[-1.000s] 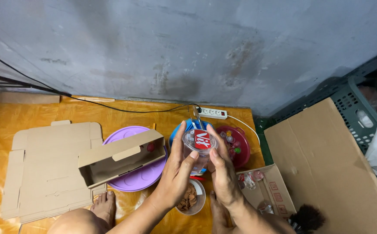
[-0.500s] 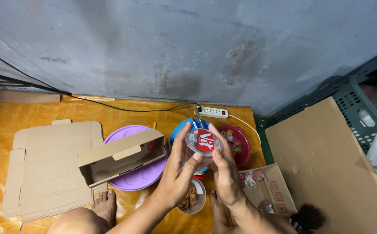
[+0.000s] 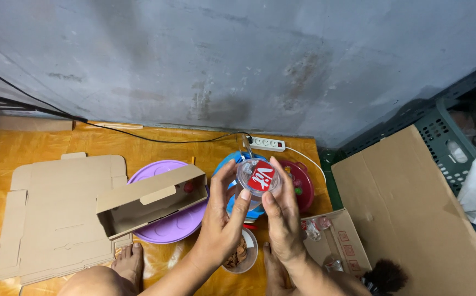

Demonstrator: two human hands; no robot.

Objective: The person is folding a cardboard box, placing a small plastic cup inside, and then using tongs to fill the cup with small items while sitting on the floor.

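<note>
Both hands meet in front of the person, cupped around a small clear plastic cup [image 3: 256,180] sealed with a film lid that bears a red patch. The left hand [image 3: 222,219] wraps the cup's near-left side, thumb up along the rim and fingers curled behind; the right hand [image 3: 282,211] presses its fingers flat against the right side, thumb toward the lid's lower edge. Neither hand is spread wide: each is closed just enough to trap the cup between them, held up off the floor.

The cup looks light and thin-walled, so it will likely dent under a hard squeeze, and the smooth plastic may slip; a hold low on the walls, below the stiffer rim, seems safest. The film lid is the weak part (whether it is already peeled I cannot tell from this angle).

Directly under the grip sits a clear bowl [image 3: 240,253] with brown pieces in it. Just beyond the cup lie a blue basin [image 3: 228,164] and a dark red basin [image 3: 302,186], and farther off a white power strip [image 3: 267,144]. To the left of the grip a folded cardboard box [image 3: 149,201] rests on a purple lid [image 3: 167,225], with flat cardboard [image 3: 57,208] beyond it on the orange mat [image 3: 8,148]. To the right stands a small carton [image 3: 334,241] holding more cups.
</note>
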